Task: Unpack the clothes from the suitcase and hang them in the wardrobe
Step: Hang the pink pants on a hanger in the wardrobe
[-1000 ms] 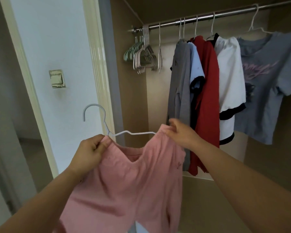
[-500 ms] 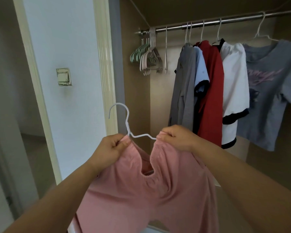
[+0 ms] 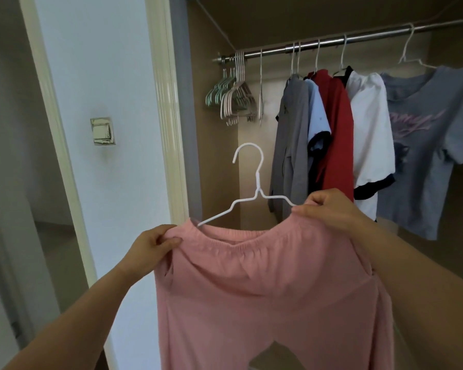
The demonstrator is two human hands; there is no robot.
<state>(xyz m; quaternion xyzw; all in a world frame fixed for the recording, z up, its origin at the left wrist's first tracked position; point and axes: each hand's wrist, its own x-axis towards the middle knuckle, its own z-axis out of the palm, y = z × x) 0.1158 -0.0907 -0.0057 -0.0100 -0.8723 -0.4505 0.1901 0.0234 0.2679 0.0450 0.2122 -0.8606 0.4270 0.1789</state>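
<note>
We see the left hand [image 3: 155, 243] raised at mid-left, arm reaching up from the near corner, thumb and curled fingers pinching the left end of the waistband of the soft pink elastic-waisted trousers [image 3: 265, 284]. The gathered waistband sags between both hands, and the cloth hangs down in loose folds to the near edge. A thin white wire hanger [image 3: 257, 182] stands upright behind it, its shoulders tucked into the waistband, its hook well below the shiny metal rod [image 3: 358, 40]. The right hand [image 3: 329, 209] sits higher, fingers curled over, pinching the waistband's right end.

On the far rod, a bunch of empty pale hangers [image 3: 233, 100] crowds the left end. To their right one bare hanger hangs in an open stretch. Then come five tops packed close, ending with a spread grey printed T-shirt [image 3: 422, 145].
</note>
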